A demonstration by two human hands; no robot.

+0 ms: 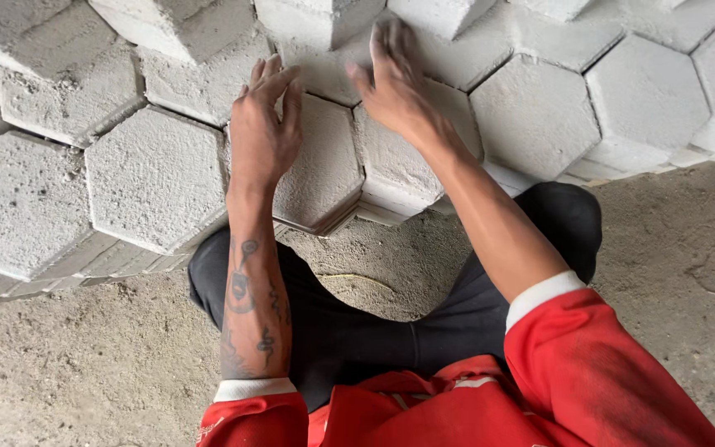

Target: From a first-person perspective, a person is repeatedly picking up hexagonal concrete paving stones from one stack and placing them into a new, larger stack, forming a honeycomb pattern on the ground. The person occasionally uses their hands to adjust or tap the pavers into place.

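Note:
My left hand (263, 124) lies flat on a grey hexagonal concrete paver (324, 170) at the front of the stack, fingers together and pointing away from me. Just to its right, my right hand (391, 79) rests with spread fingers across the top of the neighbouring hexagonal paver (395, 170) and the one behind it. Neither hand grips anything. Both forearms come out of red sleeves with white cuffs, and the left forearm has dark markings.
Stacked hexagonal pavers (155, 178) fill the upper half of the view in layers, more of the stacked pavers (643, 91) reaching to the right. My knees in dark trousers (357, 331) are below, on a sandy concrete floor (84, 364).

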